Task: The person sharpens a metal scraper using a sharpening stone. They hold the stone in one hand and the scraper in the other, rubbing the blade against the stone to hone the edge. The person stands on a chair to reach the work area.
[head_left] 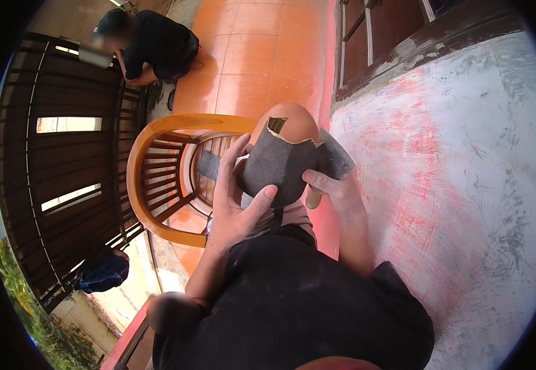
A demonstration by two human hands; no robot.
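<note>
While your left hand (228,208) grips the torn dark-gray sandpaper sheet (277,166) by its left edge, your right hand (342,192) pinches its right edge, also holding a putty knife (340,159); wooden chair (135,166) at left.

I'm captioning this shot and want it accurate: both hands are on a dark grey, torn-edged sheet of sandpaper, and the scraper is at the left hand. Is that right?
Not quite: the head view shows the scraper at the right hand, not the left hand. Both hands are indeed on the dark grey, torn-edged sheet of sandpaper.
</note>
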